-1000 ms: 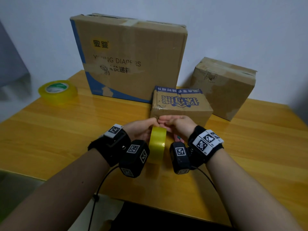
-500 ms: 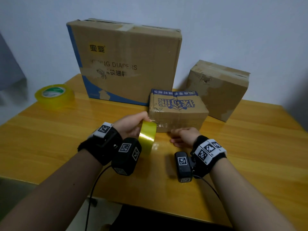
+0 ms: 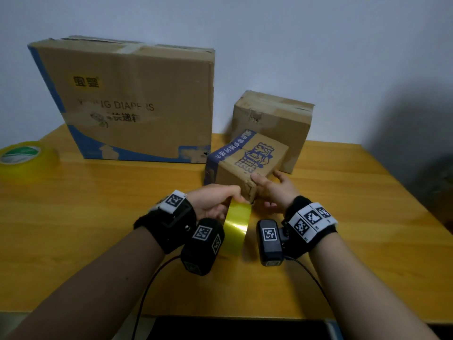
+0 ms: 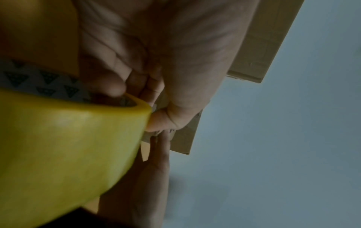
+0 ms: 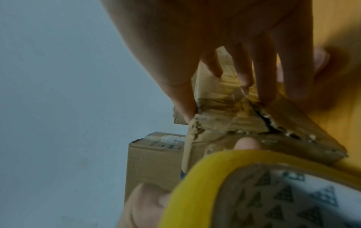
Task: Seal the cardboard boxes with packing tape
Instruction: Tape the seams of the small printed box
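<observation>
Three cardboard boxes stand on a wooden table (image 3: 73,217). At the centre of the head view, the small box (image 3: 247,163) with blue printing sits turned at an angle, one torn corner pointing toward the person. The left hand (image 3: 215,204) grips a yellow roll of packing tape (image 3: 236,228), fingers through its core and thumb on the outer face, holding the roll upright just beside that corner. The right hand (image 3: 274,192) lies with fingers extended along the box's right side, the thumb on the top edge, steadying it and grasping nothing.

The right wrist view shows the corner ragged, with a dark split along one edge. To seal it well, the tape end likely needs to start on sound cardboard past the tear and be pressed flat while the right hand keeps the box from sliding.

The small box's top flaps lie closed; its contents cannot be seen. Behind it to the right is a plain brown box (image 3: 272,126), and in the upper left a large diaper box (image 3: 127,99) with tape across its top; both are closed. A second tape roll (image 3: 22,155) lies flat at the left edge.
</observation>
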